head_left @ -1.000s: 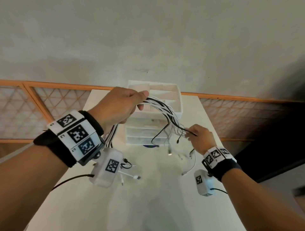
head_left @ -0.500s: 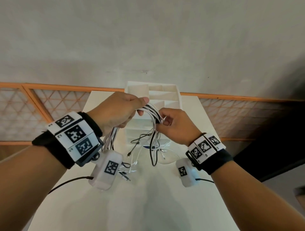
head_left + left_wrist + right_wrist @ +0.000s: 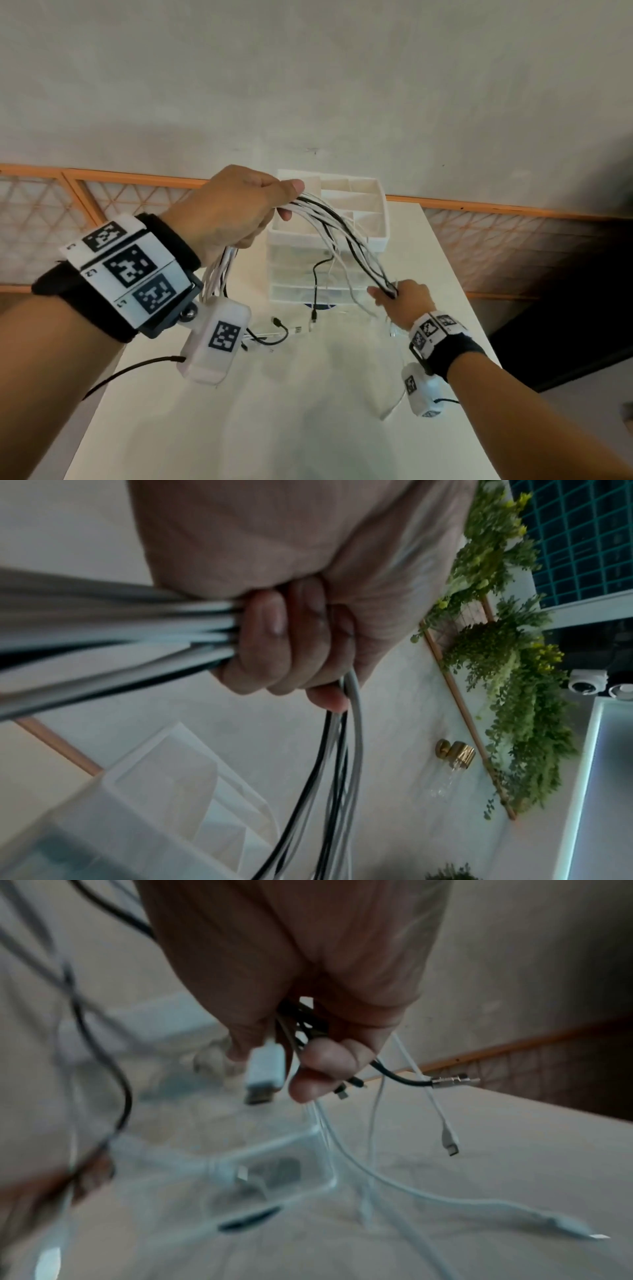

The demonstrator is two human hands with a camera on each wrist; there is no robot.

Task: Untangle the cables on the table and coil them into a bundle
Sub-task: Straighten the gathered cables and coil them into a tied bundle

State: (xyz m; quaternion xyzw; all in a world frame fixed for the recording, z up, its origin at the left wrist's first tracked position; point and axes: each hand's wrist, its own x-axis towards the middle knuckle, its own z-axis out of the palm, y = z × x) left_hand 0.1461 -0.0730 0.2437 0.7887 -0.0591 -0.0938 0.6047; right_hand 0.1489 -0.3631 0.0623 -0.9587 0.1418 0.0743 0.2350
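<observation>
Cables (image 3: 342, 236) arcing between two grips, above table (image 3: 308, 411); left hand (image 3: 236, 209) clenching gathered strands, right hand (image 3: 404, 298) pinching far ends near plugs (image 3: 265, 1074). Likely mid-loop of coiling: keeping left clench firm, feeding right-side span back toward it in even loops, letting loose tails below right grip hang free; watching plugs snagging drawer unit (image 3: 342, 274) behind arc
</observation>
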